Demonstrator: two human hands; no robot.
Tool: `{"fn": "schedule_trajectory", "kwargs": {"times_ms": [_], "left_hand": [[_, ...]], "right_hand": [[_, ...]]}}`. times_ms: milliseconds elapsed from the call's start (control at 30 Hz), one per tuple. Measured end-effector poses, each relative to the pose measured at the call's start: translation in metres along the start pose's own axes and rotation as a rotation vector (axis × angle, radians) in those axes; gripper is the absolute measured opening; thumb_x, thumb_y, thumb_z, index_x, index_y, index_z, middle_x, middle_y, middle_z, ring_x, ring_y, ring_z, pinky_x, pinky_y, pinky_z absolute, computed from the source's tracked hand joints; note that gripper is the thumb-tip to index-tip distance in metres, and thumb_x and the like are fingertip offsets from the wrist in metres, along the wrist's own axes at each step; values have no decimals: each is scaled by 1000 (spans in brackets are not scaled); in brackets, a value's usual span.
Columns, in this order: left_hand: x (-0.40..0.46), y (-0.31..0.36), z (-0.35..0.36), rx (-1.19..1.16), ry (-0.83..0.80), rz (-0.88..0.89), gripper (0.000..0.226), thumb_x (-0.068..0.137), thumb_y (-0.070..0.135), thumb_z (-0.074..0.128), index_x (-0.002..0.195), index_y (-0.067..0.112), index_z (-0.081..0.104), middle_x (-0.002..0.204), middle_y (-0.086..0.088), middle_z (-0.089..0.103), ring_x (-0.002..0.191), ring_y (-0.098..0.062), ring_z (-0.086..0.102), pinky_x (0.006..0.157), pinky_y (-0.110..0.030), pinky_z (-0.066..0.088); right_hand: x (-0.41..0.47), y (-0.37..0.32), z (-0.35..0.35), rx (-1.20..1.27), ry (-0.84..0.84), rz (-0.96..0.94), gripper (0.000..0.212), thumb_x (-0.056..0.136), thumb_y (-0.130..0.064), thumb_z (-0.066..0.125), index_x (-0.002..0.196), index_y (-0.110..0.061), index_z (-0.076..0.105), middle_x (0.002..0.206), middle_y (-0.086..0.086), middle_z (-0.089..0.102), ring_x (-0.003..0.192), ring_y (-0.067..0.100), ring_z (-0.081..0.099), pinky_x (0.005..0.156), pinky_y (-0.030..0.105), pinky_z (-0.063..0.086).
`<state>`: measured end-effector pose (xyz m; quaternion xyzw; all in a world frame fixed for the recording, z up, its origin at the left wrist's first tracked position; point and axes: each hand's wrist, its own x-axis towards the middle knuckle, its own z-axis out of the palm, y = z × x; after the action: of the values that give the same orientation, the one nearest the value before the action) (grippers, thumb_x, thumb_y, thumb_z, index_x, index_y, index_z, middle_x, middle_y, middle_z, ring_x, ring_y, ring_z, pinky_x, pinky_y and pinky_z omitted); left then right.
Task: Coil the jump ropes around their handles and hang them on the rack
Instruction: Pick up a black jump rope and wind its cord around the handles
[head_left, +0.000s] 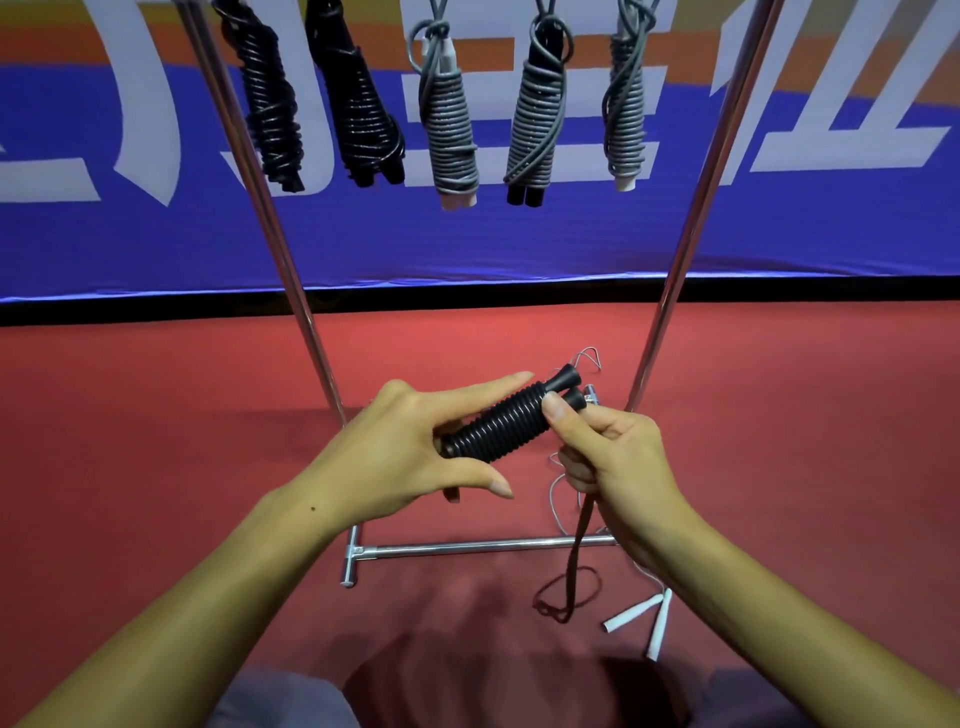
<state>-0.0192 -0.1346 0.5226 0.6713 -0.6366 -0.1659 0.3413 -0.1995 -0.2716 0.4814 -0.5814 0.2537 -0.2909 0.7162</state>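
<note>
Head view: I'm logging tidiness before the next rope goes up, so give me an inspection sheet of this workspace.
Surface: red floor.
Job's things: black coiled rope in hand; five wound ropes hang on the rack.
Clutter: white-handled rope loose on floor.
Hands: left hand holds the coil; right hand pinches its handle end.
Cables: black tail dangles to the floor.
Surroundings: blue banner.

Coiled jump rope (496, 423) between two hands, before the rack (488, 545)

Left fingers (488, 387) lie behind and under the coil; right fingertips (555, 408) pinch its far end. Five wound ropes (452, 119) hang beyond; loose handles (636, 616) lie below the right hand (618, 467).
</note>
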Motion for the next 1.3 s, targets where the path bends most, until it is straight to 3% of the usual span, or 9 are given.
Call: {"fn": "schedule_trajectory", "kwargs": {"times_ms": [67,167,300,400,500,700,867,1133,1300], "left_hand": [[0,-3,3,72,-26,-31,89,77,56,89,153,59,41,74,24,66,54,-28,55,60,-41,56],[-1,-3,7,69,-54,-47,82,87,54,82,153,63,36,88,27,75,54,-9,69,68,-35,61],[-1,0,11,51,2,-46,72,93,44,79,153,59,41,69,7,71,54,-4,71,69,-32,62],[-1,-1,11,62,49,-38,71,94,40,79,153,56,43,69,8,71,53,-3,71,69,-29,62],[0,-5,10,85,67,-26,70,95,37,78,154,53,44,68,8,71,52,-2,71,69,-23,60],[1,-12,20,172,62,-21,69,96,45,73,155,56,39,71,8,75,51,2,69,71,-22,60],[3,-11,26,178,70,-29,70,96,45,73,155,58,37,68,9,74,51,2,68,74,-24,61],[3,-11,28,200,46,-94,67,96,43,72,154,56,40,66,12,72,49,1,68,76,-25,61],[4,-11,25,212,31,-114,67,96,44,72,154,57,40,65,13,72,49,1,68,78,-26,61]], "right_hand": [[-1,2,1,-36,2,-7,39,93,-31,73,60,-19,56,59,-1,21,56,19,16,55,36,13],[-1,3,0,-69,-25,-13,37,95,-30,71,62,-19,60,58,-4,25,56,18,17,53,33,14],[1,-4,-3,-73,-145,15,27,102,-28,63,75,-26,70,63,-2,30,57,16,20,53,31,16],[5,-11,-11,-134,-228,17,6,100,-14,66,105,-13,70,69,6,55,53,16,34,51,25,27],[8,-14,-18,-189,-223,77,24,99,-4,66,121,3,56,95,13,78,59,24,60,56,29,47],[8,-7,-25,-457,-32,-16,7,98,-6,69,105,-6,66,84,8,79,78,28,77,78,42,64],[3,-3,-22,-682,54,-116,7,100,-20,67,97,-25,70,77,-10,76,60,10,62,60,30,52],[-4,-14,-24,-1045,90,-54,9,86,-33,69,83,-28,62,66,-15,71,71,10,69,73,39,57],[-1,-12,-28,-1097,32,-138,12,96,-33,64,88,-28,58,70,-12,69,73,15,65,72,41,55]]}}
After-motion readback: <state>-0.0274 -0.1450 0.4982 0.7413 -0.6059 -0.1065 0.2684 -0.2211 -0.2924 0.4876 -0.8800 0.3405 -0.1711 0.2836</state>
